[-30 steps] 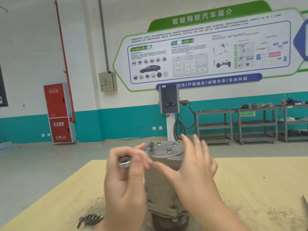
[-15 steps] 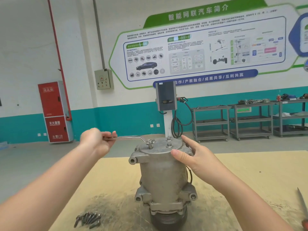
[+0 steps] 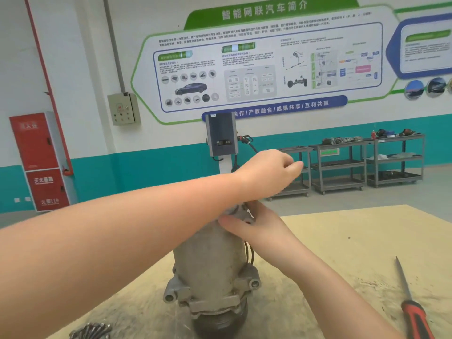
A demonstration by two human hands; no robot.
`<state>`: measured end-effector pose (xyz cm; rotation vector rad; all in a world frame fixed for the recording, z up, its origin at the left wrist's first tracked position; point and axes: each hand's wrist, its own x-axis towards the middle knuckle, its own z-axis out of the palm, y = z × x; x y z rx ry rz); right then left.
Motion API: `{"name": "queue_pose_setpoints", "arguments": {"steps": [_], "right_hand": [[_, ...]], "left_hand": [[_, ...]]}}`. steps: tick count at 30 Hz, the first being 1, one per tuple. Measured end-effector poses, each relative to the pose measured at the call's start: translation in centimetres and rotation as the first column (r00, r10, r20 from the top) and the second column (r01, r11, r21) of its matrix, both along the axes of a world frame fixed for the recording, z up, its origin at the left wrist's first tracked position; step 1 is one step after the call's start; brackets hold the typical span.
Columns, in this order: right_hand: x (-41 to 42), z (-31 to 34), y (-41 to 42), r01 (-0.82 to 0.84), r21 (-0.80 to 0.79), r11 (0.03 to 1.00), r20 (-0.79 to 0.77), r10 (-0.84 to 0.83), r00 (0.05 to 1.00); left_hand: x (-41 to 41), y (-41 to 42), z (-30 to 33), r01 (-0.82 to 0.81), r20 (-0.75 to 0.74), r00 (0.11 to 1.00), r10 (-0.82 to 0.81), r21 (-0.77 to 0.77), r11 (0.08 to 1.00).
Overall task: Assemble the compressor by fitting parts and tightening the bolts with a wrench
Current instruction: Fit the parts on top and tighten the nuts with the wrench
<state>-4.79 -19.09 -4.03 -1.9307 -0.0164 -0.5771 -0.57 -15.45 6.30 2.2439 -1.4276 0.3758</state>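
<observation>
The grey metal compressor (image 3: 210, 263) stands upright on the wooden table (image 3: 367, 236). My left forearm crosses over its top, so the bolts there are hidden. My left hand (image 3: 269, 172) is beyond and to the right of the top, fingers curled as around the wrench handle; the wrench itself is hidden by hand and forearm. My right hand (image 3: 254, 225) rests against the compressor's upper right edge, thumb stretched along the front of the head, its fingers hidden behind.
A pile of several loose dark bolts (image 3: 90, 330) lies at the table's front left. A red-handled screwdriver (image 3: 411, 304) lies at the front right. Grey shelf carts (image 3: 340, 167) and a charging post (image 3: 221, 138) stand by the far wall.
My left hand has swung the wrench from the left of the compressor across its top to the right. My right hand has stayed on the compressor's head.
</observation>
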Motion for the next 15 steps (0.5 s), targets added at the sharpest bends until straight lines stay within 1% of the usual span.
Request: {"name": "queue_pose_setpoints", "arguments": {"steps": [1, 3, 4, 5, 6, 7, 8, 10, 11, 12, 13, 14, 15], "right_hand": [[0.0, -0.1, -0.2, 0.021, -0.021, 1.0, -0.003, -0.021, 1.0], [0.0, -0.2, -0.5, 0.055, -0.069, 0.996, -0.053, -0.059, 0.997], [0.0, -0.2, -0.7, 0.033, -0.055, 0.998, -0.063, -0.037, 0.997], [0.0, -0.3, -0.6, 0.018, -0.112, 0.994, -0.052, -0.024, 0.998], [-0.1, -0.3, -0.5, 0.011, -0.119, 0.993, -0.047, -0.017, 0.999], [-0.3, -0.3, -0.4, 0.023, -0.089, 0.996, -0.033, -0.026, 0.999], [-0.4, -0.3, -0.2, 0.057, -0.043, 0.997, -0.018, -0.058, 0.998], [-0.3, -0.4, 0.3, 0.107, -0.025, 0.994, 0.03, -0.107, 0.994], [-0.4, -0.4, 0.5, 0.12, -0.02, 0.993, 0.048, -0.119, 0.992], [-0.5, -0.4, 0.7, 0.124, -0.015, 0.992, 0.063, -0.123, 0.99], [-0.5, -0.5, 0.9, 0.124, -0.012, 0.992, 0.077, -0.122, 0.989], [-0.4, -0.5, 1.0, 0.127, -0.018, 0.992, 0.078, -0.125, 0.989], [-0.3, -0.5, 1.2, 0.126, -0.019, 0.992, 0.082, -0.124, 0.989]], "left_hand": [[-1.8, 0.4, -0.6, 0.032, 0.105, 0.994, -0.027, -0.045, 0.999], [-4.9, 2.4, -2.2, 0.11, 0.293, 0.955, -0.039, -0.229, 0.967], [-6.1, 4.0, -3.1, 0.178, 0.33, 0.942, -0.06, -0.339, 0.924], [-7.0, 6.1, -3.9, 0.25, 0.323, 0.94, -0.107, -0.441, 0.862], [-7.5, 8.5, -4.6, 0.305, 0.287, 0.943, -0.169, -0.539, 0.785], [-7.5, 11.1, -5.4, 0.321, 0.228, 0.947, -0.227, -0.64, 0.698], [-7.1, 13.8, -6.1, 0.289, 0.153, 0.952, -0.266, -0.737, 0.611], [-5.2, 18.9, -7.1, 0.138, -0.007, 0.952, -0.305, -0.881, 0.452], [-3.7, 21.0, -7.3, 0.028, -0.096, 0.949, -0.301, -0.924, 0.382], [-1.9, 22.6, -7.3, -0.101, -0.2, 0.937, -0.285, -0.94, 0.327], [0.1, 23.7, -7.2, -0.242, -0.324, 0.906, -0.271, -0.924, 0.295], [2.3, 24.5, -6.9, -0.378, -0.452, 0.854, -0.257, -0.88, 0.288], [4.5, 25.0, -6.5, -0.502, -0.576, 0.781, -0.241, -0.809, 0.306]]}}
